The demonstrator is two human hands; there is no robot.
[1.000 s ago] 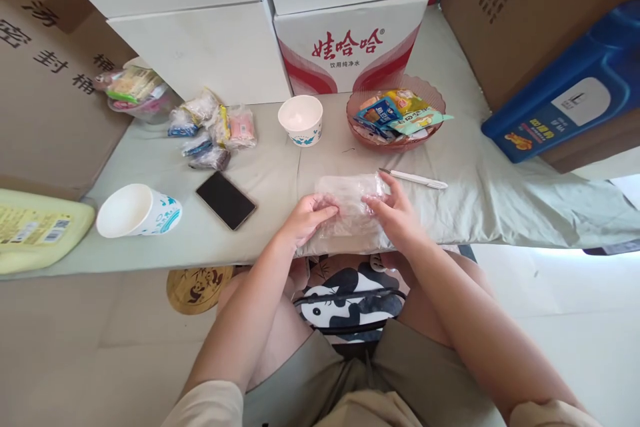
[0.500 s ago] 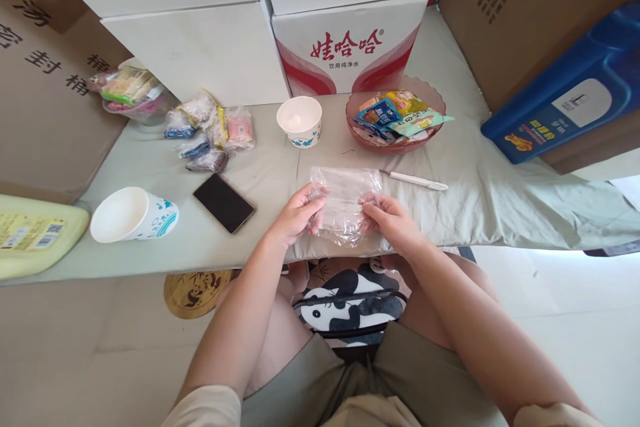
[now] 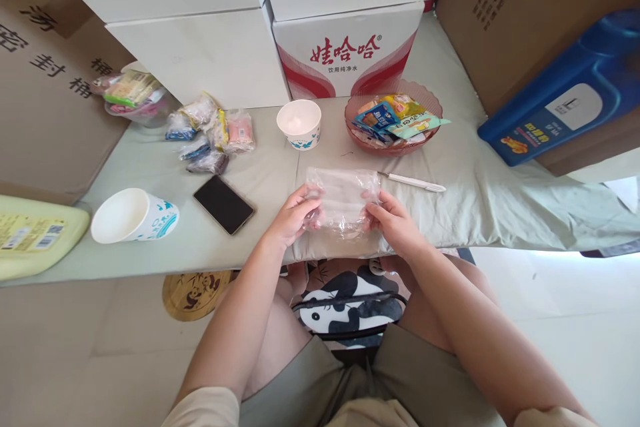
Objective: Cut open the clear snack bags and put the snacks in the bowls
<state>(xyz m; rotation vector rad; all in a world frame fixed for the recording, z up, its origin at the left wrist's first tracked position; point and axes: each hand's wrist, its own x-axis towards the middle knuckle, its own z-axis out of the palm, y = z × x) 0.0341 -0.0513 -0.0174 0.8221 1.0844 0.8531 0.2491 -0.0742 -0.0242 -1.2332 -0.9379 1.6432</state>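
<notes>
“娃哈哈 饮用纯净水” on white carton (image 3: 347,52)

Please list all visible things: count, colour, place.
Film: 1, clear, front
Pen-like tool: 1, white, right
Paper cups: 2, white, centre, left
Phone: 1, black, left
Packets: several, mixed, behind phone
Bowl: 1, pink, back
Tub: 1, clear, back left
Bottles: 2, blue right, yellowish left
Boxes: 4, white, back
Cartons: 2, brown, sides
Cloth: 1, greenish, beneath
Panda print: 1, monochrome, below
Disc: 1, tan, below
Left hand: 1, bare, on film
Right hand: 1, bare, on film
Arms: 2, beige-sleeved, bottom
Legs: 2, bare, bottom
Shorts: 1, olive, bottom
</notes>
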